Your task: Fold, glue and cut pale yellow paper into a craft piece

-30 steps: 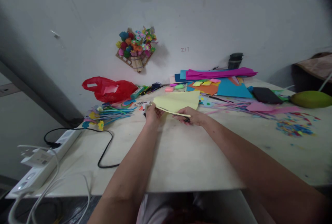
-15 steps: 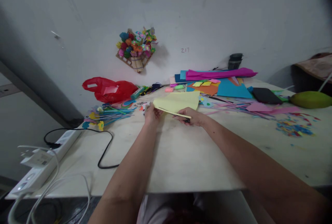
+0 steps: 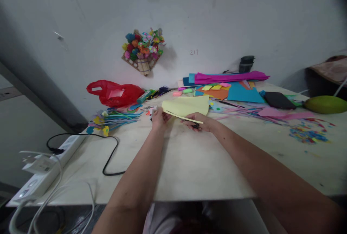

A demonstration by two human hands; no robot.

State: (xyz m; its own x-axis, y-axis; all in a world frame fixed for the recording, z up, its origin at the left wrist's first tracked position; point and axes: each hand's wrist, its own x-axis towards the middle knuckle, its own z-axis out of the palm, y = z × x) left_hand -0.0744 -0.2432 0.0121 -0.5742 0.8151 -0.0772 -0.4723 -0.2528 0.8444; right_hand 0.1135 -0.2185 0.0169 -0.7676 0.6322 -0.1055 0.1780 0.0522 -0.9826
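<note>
A pale yellow sheet (image 3: pixel 187 106) is held up off the table, its left corner pinched in my left hand (image 3: pixel 160 118). Along its near edge a narrow strip (image 3: pixel 184 117) is partly cut away, its free end lying over my right hand (image 3: pixel 198 121). My right hand is closed around black-handled scissors (image 3: pixel 194 125); their blades are mostly hidden by the strip and fingers. Just behind my left hand lie small white and orange pieces (image 3: pixel 150 112). Blue and green paper flowers (image 3: pixel 216 107) lie to the right of the sheet.
Left, a red plastic bag (image 3: pixel 116 93), stick-stemmed flowers (image 3: pixel 119 119), a black cable (image 3: pixel 110 158) and a power strip (image 3: pixel 38 183). Behind and right, coloured sheets (image 3: pixel 244 93), a magenta roll (image 3: pixel 230 77), a black box (image 3: pixel 279 100), pink sticks (image 3: pixel 252 113) and paper scraps (image 3: pixel 309 133).
The strip's free end reaches slightly farther right over my right hand. My left hand and the sheet have shifted slightly to the right; both grips stay the same.
</note>
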